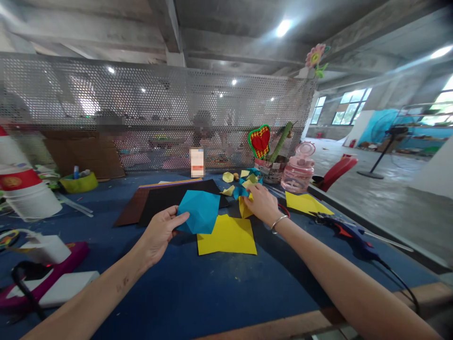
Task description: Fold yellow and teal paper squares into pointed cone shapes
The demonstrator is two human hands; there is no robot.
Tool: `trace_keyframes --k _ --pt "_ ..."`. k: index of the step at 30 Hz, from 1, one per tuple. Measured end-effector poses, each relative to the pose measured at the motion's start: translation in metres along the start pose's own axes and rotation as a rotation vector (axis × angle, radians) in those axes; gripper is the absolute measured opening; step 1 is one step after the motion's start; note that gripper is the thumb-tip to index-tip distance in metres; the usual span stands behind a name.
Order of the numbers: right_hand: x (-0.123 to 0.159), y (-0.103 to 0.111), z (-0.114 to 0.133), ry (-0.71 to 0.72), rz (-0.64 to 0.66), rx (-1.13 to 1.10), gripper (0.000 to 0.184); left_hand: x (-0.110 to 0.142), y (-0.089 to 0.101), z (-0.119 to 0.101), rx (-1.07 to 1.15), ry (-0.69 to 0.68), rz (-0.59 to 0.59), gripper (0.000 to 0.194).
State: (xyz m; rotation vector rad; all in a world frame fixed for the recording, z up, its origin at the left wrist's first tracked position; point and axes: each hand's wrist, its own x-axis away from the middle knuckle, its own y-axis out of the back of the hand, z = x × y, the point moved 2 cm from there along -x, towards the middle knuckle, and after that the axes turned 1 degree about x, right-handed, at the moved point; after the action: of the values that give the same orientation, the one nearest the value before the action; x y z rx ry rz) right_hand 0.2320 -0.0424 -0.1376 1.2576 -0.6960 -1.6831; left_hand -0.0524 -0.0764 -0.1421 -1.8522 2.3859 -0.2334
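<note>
My left hand (163, 231) pinches a blue sheet of craft material (200, 211) by its left edge, thumb on top. The sheet has cut, angled edges and is held above the table, partly over a flat yellow sheet (226, 238). To the right, my right hand (262, 204), with a bracelet at the wrist, is closed over a small folded yellow piece (245, 208); its fingertips are partly hidden. Just beyond those fingers lies a pile of cut blue and yellow scraps (252, 178). Black sheets (166, 203) and a brown sheet (129, 208) lie behind my left hand.
A blue glue gun (350, 236) with a cord lies at right, near another yellow sheet (307, 203). A pink clear jar (298, 172) and a decorated pot (272, 169) stand behind. At left are a power strip (76, 252) and white tub (31, 200). A perforated screen (159, 113) closes the back.
</note>
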Motion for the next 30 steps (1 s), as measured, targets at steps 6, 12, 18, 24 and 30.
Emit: trace_keyframes --k 6,12,18,24,30 --pt "0.01 0.003 0.037 0.103 0.088 -0.414 0.032 0.0 0.001 0.004 -0.046 0.045 0.043 0.024" --pt "0.029 -0.012 0.065 0.146 0.4 -0.776 0.047 0.001 -0.002 0.006 -0.072 0.04 0.139 0.025" --pt "0.036 -0.013 0.07 0.177 0.466 -0.922 0.033 -0.001 0.0 0.007 -0.101 0.021 0.148 0.025" --pt "0.035 -0.015 0.068 0.155 0.389 -0.943 0.028 -0.004 0.001 0.009 -0.136 0.022 0.109 0.029" --pt "0.034 -0.022 0.065 0.172 0.388 -0.908 0.025 -0.005 0.005 0.009 -0.151 0.013 0.038 0.027"
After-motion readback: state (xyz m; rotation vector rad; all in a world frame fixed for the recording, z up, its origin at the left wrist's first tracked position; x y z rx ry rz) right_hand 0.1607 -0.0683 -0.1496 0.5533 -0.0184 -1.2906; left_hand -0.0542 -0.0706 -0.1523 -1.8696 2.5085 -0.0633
